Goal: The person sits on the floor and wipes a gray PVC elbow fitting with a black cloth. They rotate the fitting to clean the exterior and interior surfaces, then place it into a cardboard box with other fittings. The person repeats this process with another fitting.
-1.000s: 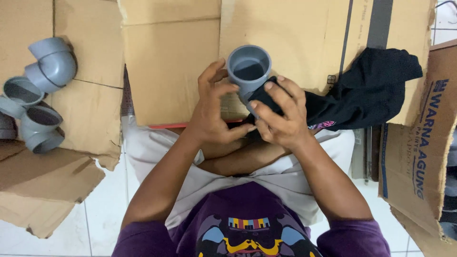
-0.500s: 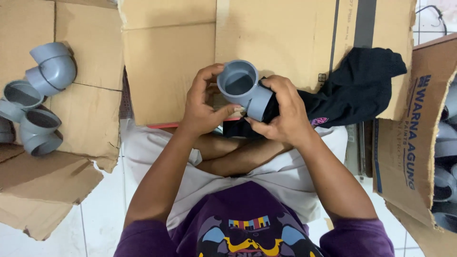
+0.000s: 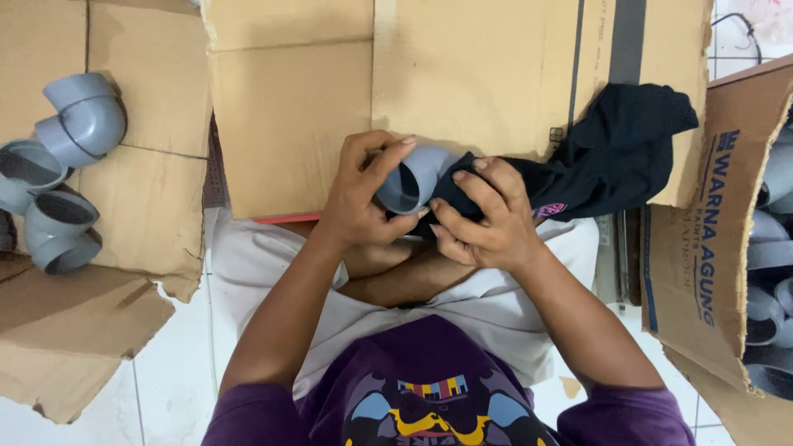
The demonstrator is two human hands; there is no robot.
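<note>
Both hands meet above the lap: the left hand [image 3: 359,198] grips a grey pipe elbow [image 3: 413,175], now tipped so its mouth faces the person, no longer upward, while the right hand [image 3: 483,219] presses a black cloth [image 3: 611,157] against it. Four more grey elbows [image 3: 58,169] lie beyond on the flattened cardboard [image 3: 289,99] near its left edge.

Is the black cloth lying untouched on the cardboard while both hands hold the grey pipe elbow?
No: the right hand presses the black cloth against the grey pipe elbow, which the left hand grips.
</note>
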